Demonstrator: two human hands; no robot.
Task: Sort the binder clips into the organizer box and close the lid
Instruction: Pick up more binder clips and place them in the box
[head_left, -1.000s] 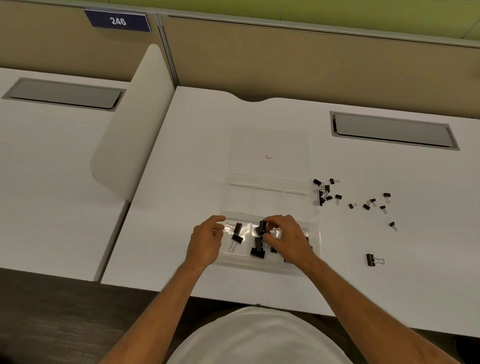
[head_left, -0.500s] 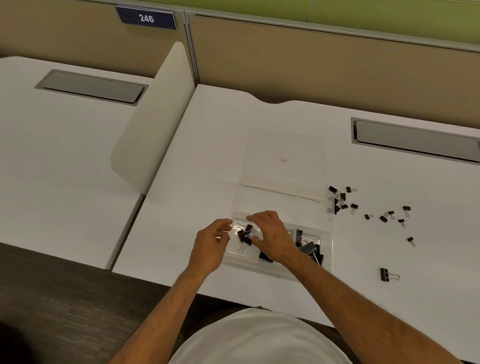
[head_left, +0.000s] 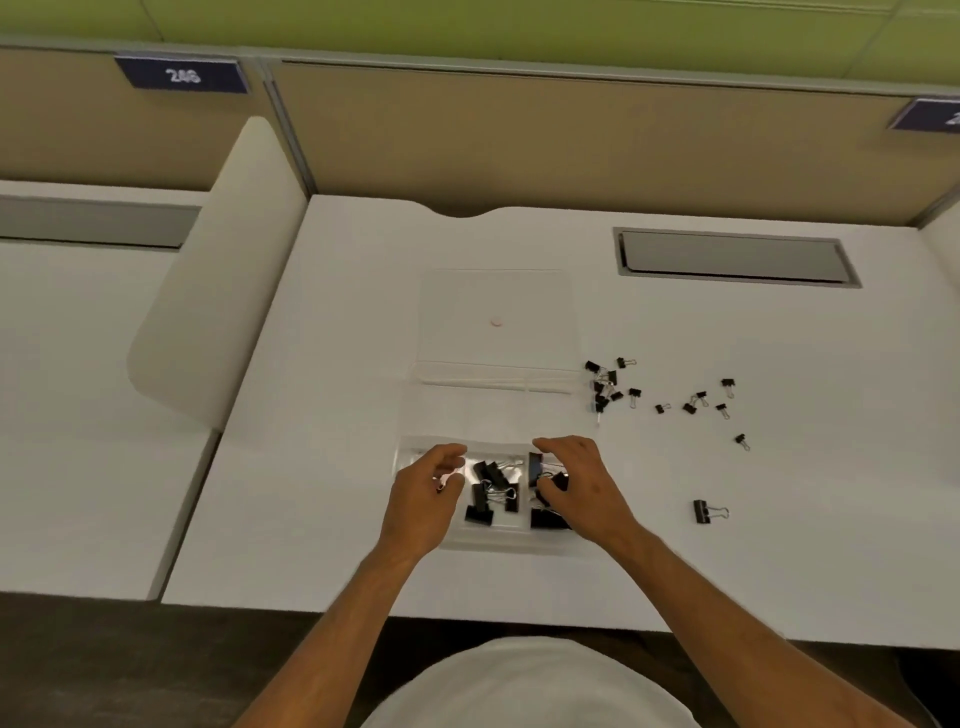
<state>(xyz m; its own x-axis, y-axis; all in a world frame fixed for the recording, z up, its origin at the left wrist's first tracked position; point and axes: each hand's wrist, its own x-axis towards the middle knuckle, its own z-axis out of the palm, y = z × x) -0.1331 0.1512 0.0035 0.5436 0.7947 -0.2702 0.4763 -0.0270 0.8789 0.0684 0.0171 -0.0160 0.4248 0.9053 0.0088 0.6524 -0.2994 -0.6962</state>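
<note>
Hands hover over the clear organizer box on the white surface. The left hand curls loosely, holding nothing I can see, while the right hand fingers black binder clips inside. Small clips lie scattered to the right, and the lid lies open.

The organizer box lies on the counter straight before me, its lid flat behind it. Binder clips lie in its near compartments, between my left hand and my right hand, both over the near part of the box. To the right of the box a scatter of small clips lies on the counter, and one larger clip lies nearer me, right of my right hand. A cable hatch sits behind, to the right.
</note>
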